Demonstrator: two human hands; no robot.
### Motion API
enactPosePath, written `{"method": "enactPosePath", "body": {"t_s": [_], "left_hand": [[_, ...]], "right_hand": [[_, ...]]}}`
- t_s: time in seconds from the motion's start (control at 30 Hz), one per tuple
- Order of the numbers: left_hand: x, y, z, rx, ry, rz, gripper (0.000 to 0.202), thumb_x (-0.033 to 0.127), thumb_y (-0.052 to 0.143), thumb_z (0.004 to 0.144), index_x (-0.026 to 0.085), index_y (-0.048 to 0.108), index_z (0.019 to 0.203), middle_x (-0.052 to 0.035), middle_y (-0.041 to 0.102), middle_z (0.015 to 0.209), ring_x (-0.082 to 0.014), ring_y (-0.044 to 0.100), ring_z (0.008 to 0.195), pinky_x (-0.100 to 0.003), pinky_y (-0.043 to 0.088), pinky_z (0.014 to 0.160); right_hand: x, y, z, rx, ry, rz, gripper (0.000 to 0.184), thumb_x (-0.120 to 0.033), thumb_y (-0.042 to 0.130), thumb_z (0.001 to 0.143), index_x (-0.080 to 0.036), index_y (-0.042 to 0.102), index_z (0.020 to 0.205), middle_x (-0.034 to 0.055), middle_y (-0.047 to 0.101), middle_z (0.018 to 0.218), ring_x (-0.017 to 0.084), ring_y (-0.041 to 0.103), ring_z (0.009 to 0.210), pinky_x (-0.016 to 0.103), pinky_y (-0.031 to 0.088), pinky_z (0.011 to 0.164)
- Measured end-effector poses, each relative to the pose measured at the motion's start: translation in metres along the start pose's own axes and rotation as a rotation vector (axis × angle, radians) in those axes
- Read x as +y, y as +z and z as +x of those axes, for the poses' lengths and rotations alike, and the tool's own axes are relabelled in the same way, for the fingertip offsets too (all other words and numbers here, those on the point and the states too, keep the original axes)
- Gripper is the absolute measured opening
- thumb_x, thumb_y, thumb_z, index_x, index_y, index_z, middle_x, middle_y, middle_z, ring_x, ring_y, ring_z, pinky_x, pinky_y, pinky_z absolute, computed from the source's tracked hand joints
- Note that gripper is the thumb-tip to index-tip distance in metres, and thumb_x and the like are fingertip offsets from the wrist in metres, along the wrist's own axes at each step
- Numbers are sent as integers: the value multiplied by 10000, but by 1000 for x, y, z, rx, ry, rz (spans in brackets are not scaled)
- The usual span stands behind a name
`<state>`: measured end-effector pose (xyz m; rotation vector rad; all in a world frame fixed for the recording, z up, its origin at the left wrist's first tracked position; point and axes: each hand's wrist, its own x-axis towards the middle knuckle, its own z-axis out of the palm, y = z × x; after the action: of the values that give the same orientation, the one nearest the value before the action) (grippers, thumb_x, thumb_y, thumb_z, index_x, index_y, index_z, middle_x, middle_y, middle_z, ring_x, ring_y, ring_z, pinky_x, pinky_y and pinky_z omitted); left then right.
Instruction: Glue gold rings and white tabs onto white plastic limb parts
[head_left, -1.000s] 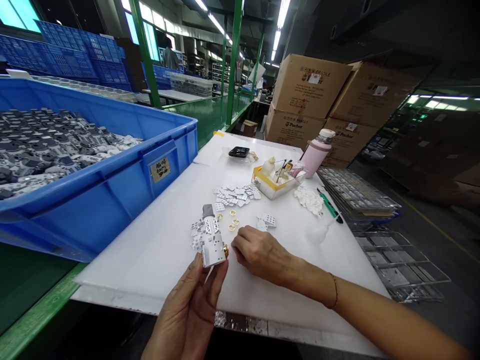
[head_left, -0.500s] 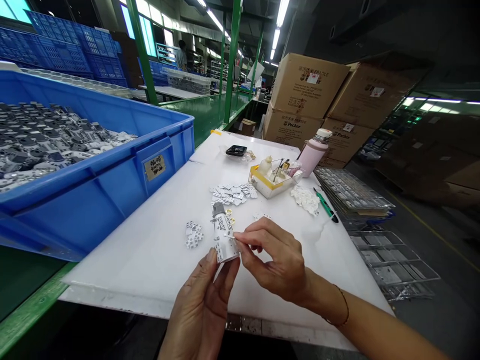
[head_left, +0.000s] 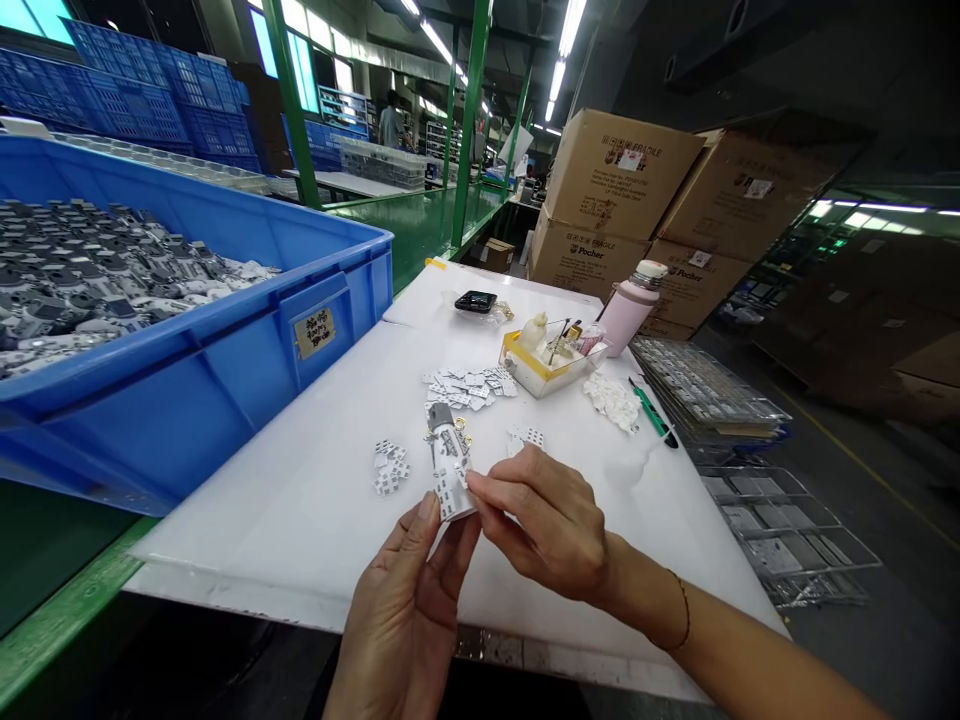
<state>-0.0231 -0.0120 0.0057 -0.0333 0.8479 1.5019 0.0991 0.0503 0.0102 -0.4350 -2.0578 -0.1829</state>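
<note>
A small white cylindrical model part (head_left: 448, 462) with a grey top and grey printed marks stands tilted over the table. My left hand (head_left: 405, 600) is closed round its lower end, thumb on the left side and fingers behind. My right hand (head_left: 544, 520) is closed in a pinch at the part's right side, with a small white piece (head_left: 460, 478) at its fingertips against the surface. Small gold-coloured rings (head_left: 462, 428) show just beyond the part. Loose white pieces with grey squares (head_left: 391, 467) lie to the left, and others (head_left: 525, 438) lie behind my right hand.
Flat white pieces (head_left: 472, 386) form a pile farther back. A yellow-edged tray (head_left: 544, 378) holds a bottle and tools, beside a pink flask (head_left: 628, 315). A green cutter (head_left: 654, 415) lies at right. A blue bin (head_left: 225, 340) full of grey-white parts flanks the left.
My right fingertips stay at the cylinder's side, and the small white piece now lies closer against it. The cylinder is turned slightly in my left hand. The view has shifted a little.
</note>
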Motion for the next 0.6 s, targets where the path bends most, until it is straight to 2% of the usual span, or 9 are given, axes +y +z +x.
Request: {"method": "enactPosePath", "body": {"t_s": [0.17,0.27,0.43,0.5,0.6], "left_hand": [[0,0,2,16,42,30,124,89,625,847,113,706,938,-120,738,1011,-148,705,890,-256,548,910],[1,3,-1,13,69,48,92,91,620,845,117,699,884,-114,744,981,-162,707,902,-275,551,909],[1,7,-8,-13,105,93,42,162,683,813,140,684,849,-102,745,983,-220,691,1000,-309,539,942],[1,7,-10,-23,123,121,69,177,706,794,148,678,850,-95,746,977,-235,684,1022,-330,532,957],[1,5,-9,-42,126,149,99,190,710,794,137,681,873,-103,744,980,-227,681,1017,-331,535,950]], "right_hand": [[-1,-4,1,-50,65,146,176,-49,600,853,-62,660,1018,111,649,788,168,570,708,295,521,601],[-5,-4,3,-30,245,313,143,-73,599,863,-110,672,980,88,625,799,162,570,742,286,508,614],[-11,2,2,19,664,671,74,-120,665,836,-185,642,861,14,561,787,131,534,723,274,463,635],[-11,3,0,23,761,774,77,-136,684,828,-196,641,849,4,550,801,125,522,729,274,447,649],[-11,2,0,19,832,861,86,-148,715,803,-196,644,805,-4,532,804,119,505,746,270,424,672]]}}
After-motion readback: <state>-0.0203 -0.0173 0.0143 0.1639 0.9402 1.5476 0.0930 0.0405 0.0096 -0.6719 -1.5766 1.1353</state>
